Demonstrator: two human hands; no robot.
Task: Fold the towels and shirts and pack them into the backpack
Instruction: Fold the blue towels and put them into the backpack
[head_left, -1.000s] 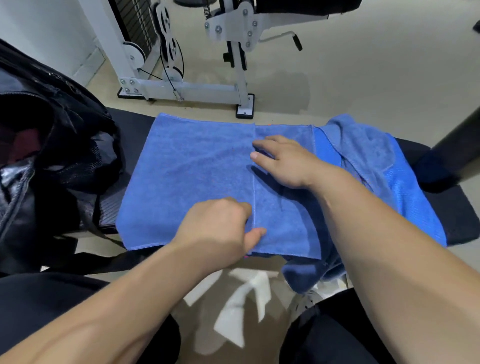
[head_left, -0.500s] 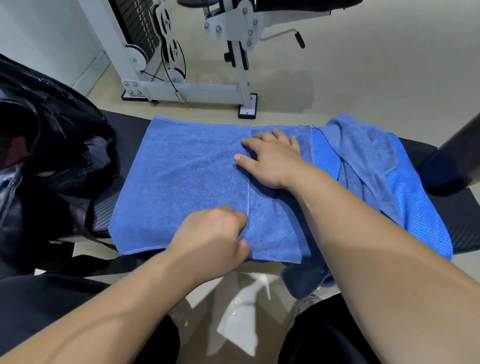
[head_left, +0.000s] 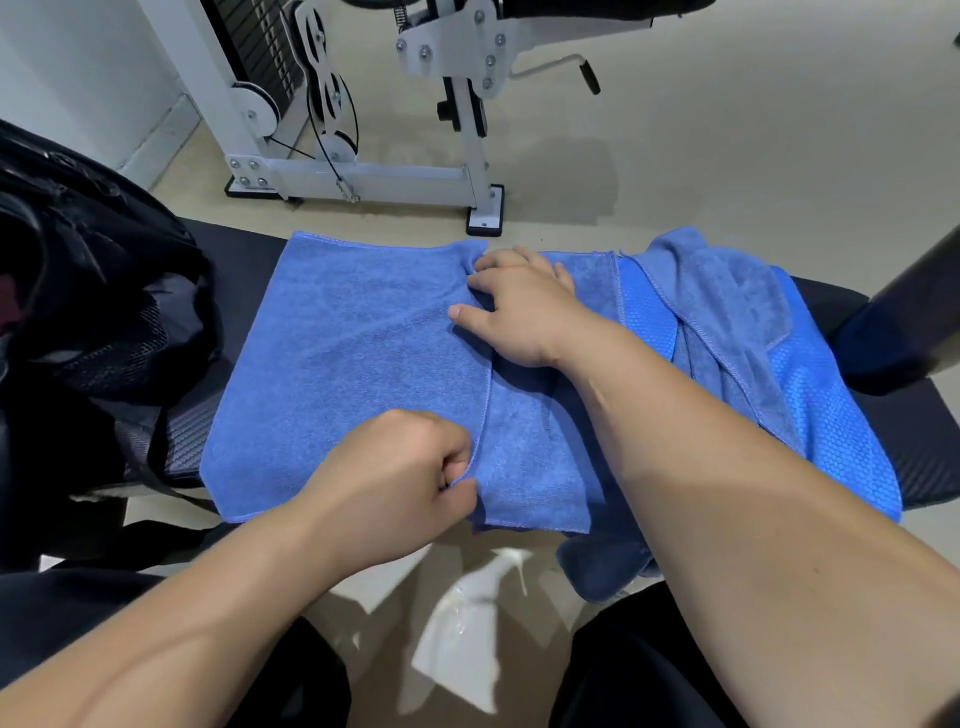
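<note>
A blue towel lies partly folded on a black padded bench. One hemmed edge runs down its middle. My left hand pinches the near end of that hemmed edge. My right hand grips the far end of the same edge, its fingers curled into the cloth. To the right lies a pile of blue cloth: another towel draped over a bright blue mesh shirt. The black backpack stands open at the left end of the bench.
A white exercise machine frame stands on the beige floor beyond the bench. A dark post crosses the right edge. My dark-clothed knees are at the bottom, with pale floor between them.
My right hand has slid along the towel's hemmed edge to its far end and curled into the cloth. My left hand has closed its pinch on the near end.
</note>
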